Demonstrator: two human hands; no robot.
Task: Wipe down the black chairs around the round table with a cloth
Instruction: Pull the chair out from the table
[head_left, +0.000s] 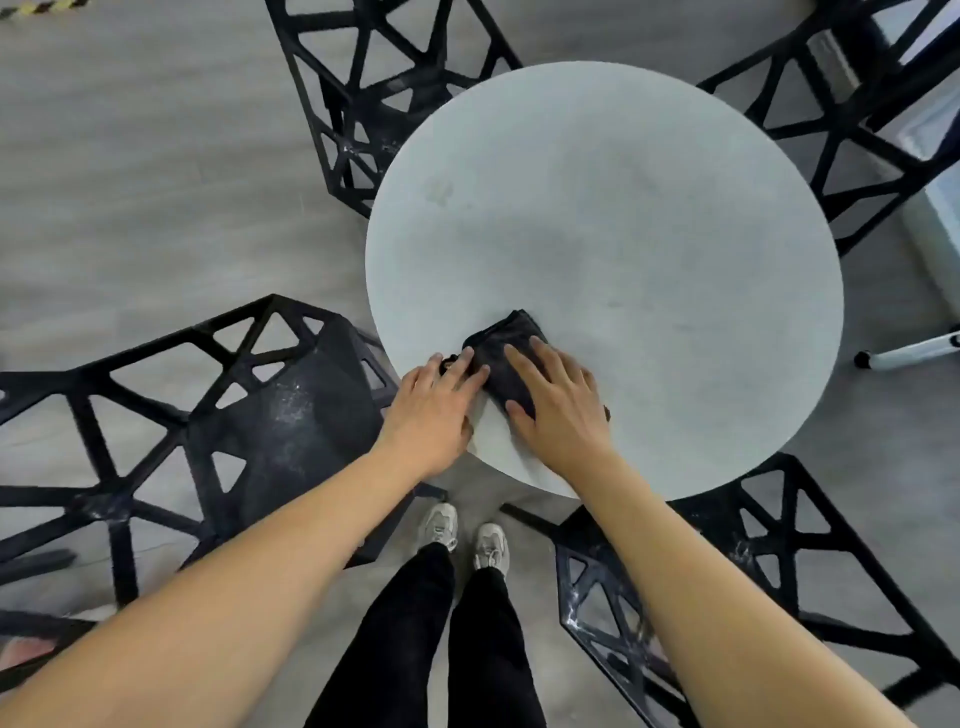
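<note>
A folded black cloth (506, 340) lies on the near edge of the round pale grey table (623, 234). My right hand (558, 400) rests flat on the cloth with straight, spread fingers. My left hand (436, 405) lies beside it, fingertips touching the cloth's left edge. Black lattice chairs stand around the table: one at the near left (249, 415) with a dusty seat, one at the near right (769, 571), one at the far left (363, 88), one at the far right (841, 104).
My legs and pale shoes (465, 535) stand between the two near chairs, on a grey floor. A white stand leg (914, 351) pokes in at the right edge. Yellow-black tape (36, 8) marks the floor at the top left.
</note>
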